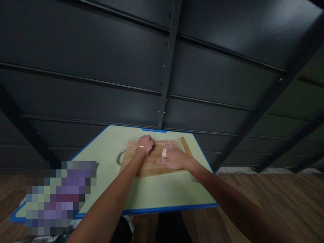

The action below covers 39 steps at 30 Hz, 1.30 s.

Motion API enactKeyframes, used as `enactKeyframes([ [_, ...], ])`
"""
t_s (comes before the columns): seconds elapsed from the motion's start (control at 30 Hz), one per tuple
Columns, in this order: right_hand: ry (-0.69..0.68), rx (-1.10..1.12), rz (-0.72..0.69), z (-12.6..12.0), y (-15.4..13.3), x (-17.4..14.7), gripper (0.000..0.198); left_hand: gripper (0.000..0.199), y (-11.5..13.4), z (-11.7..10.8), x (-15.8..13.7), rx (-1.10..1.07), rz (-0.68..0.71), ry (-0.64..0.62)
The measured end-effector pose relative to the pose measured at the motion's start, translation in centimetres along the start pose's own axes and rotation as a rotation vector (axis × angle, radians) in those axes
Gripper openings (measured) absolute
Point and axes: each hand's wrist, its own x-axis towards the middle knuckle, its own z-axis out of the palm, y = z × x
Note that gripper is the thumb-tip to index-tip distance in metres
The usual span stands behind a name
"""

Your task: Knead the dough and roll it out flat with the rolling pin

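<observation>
Right hand [175,158] spread flat over white doughy lump [164,153] on brown rectangular wooden board [152,166]; left hand [146,143] curled near far edge — grip unclear. Hard push could skid board across pale-green counter [169,194].

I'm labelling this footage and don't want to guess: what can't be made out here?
In the head view:
White lump: partly covered by the right hand, so its full shape is hidden.
Left hand: its fingertips are turned away, so any grip is unclear.
Wooden rod: partly behind the right forearm.
Pixelated patch: its blocks blot out what's underneath.
</observation>
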Motion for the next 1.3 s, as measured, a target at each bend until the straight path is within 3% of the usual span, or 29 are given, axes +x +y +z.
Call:
enactKeyframes([
  [0.23, -0.041, -0.015, -0.028, -0.4, -1.8, -0.1, 0.069, 0.030, 0.1, 0.4, -0.1, -0.015, -0.001, 0.040],
  [0.37, 0.119, -0.043, 0.105, 0.8, -3.8, 1.6, 0.075, 0.034, 0.2, -0.2, -0.1, -0.049, -0.062, 0.049],
  [0.53, 0.215, -0.056, 0.160, 2.7, -5.0, 4.1, 0.055, 0.034, 0.4, -1.1, 0.1, -0.093, -0.116, -0.038],
  [0.7, 0.214, -0.105, 0.048, 2.9, -4.2, 5.0, 0.058, 0.033, 0.3, -1.4, 0.3, -0.177, -0.158, -0.003],
  [0.87, 0.212, -0.065, 0.148, 2.7, -3.8, 6.0, 0.054, 0.028, 0.1, -0.6, 0.7, -0.152, -0.123, -0.060],
  [1.07, 0.070, -0.019, 0.189, 2.4, -3.0, 8.7, 0.058, 0.033, 0.2, 0.2, 0.7, -0.055, -0.088, -0.033],
  [1.3, 0.165, 0.092, 0.122, 3.8, 0.0, 10.6, 0.059, 0.044, 0.4, 0.0, 0.1, -0.001, -0.083, -0.026],
])
